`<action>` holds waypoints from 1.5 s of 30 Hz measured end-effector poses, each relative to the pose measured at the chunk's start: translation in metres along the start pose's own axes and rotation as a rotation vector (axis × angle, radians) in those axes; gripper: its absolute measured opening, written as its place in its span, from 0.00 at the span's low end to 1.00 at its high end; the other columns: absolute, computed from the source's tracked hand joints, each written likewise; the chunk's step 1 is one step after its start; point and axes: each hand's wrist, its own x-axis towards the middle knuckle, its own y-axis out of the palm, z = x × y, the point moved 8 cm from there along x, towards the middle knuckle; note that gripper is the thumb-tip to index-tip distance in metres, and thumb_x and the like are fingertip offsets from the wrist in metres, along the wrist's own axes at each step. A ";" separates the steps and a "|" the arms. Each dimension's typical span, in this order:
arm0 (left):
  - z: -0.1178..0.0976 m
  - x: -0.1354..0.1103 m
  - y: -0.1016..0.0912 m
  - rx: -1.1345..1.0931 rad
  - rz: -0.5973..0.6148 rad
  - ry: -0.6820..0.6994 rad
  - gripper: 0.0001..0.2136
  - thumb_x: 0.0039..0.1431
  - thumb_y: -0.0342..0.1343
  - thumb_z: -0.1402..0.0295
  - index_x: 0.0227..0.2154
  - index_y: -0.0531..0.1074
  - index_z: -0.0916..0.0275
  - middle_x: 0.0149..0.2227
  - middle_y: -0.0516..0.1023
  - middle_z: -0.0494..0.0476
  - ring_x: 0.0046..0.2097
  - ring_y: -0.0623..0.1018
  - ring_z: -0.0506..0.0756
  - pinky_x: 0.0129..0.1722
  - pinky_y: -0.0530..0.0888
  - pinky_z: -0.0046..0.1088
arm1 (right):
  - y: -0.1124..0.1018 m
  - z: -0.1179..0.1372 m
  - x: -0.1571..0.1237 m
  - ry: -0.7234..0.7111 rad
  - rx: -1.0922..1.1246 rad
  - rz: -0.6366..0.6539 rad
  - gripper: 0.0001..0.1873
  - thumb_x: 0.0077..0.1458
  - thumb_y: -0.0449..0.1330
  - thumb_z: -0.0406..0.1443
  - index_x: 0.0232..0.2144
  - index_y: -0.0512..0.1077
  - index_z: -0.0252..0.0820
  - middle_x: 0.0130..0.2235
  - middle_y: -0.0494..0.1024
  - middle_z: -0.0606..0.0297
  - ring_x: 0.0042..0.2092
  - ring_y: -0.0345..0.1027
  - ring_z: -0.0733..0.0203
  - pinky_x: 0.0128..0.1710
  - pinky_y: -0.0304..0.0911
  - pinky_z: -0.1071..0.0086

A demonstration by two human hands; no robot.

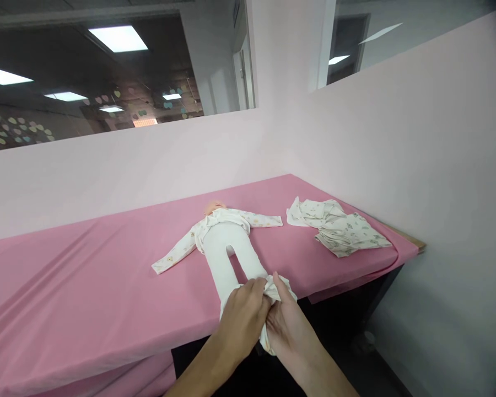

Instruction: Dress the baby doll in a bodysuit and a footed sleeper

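Note:
A baby doll lies on its back on the pink-covered table, its legs pointing toward me. It wears a white printed long-sleeved top, rucked up at the waist, with both sleeves spread out. The doll's white lower body and legs are uncovered. Bunched white printed baby pants are gathered around the doll's feet at the table's front edge. My left hand is closed on this cloth near one foot. Beside it, my right hand grips the bunched cloth, thumb up. The feet are hidden by my hands and the fabric.
A crumpled white printed garment lies on the table to the right of the doll. The pink sheet hangs over the table's front edge. Pale walls with windows border the back and right side.

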 end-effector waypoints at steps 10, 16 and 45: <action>-0.004 0.003 -0.003 -0.022 0.048 0.047 0.07 0.62 0.42 0.73 0.38 0.64 0.60 0.43 0.72 0.56 0.41 0.73 0.55 0.39 0.71 0.31 | -0.018 0.008 0.010 -0.018 -0.043 -0.108 0.13 0.50 0.64 0.44 0.33 0.72 0.42 0.27 0.77 0.65 0.32 0.74 0.57 0.33 0.67 0.66; -0.022 -0.008 0.008 0.361 0.182 0.157 0.17 0.57 0.45 0.78 0.50 0.63 0.66 0.51 0.70 0.65 0.45 0.73 0.61 0.41 0.71 0.38 | -0.019 0.007 0.006 -0.045 -0.045 -0.139 0.09 0.48 0.65 0.41 0.29 0.71 0.44 0.27 0.77 0.67 0.32 0.73 0.57 0.33 0.67 0.66; 0.016 0.035 0.004 -0.257 0.155 -0.009 0.06 0.54 0.44 0.71 0.29 0.65 0.61 0.32 0.75 0.55 0.32 0.75 0.54 0.29 0.67 0.27 | -0.028 0.013 0.019 -0.057 -0.018 -0.162 0.06 0.53 0.64 0.36 0.28 0.71 0.39 0.26 0.75 0.67 0.28 0.71 0.64 0.25 0.67 0.72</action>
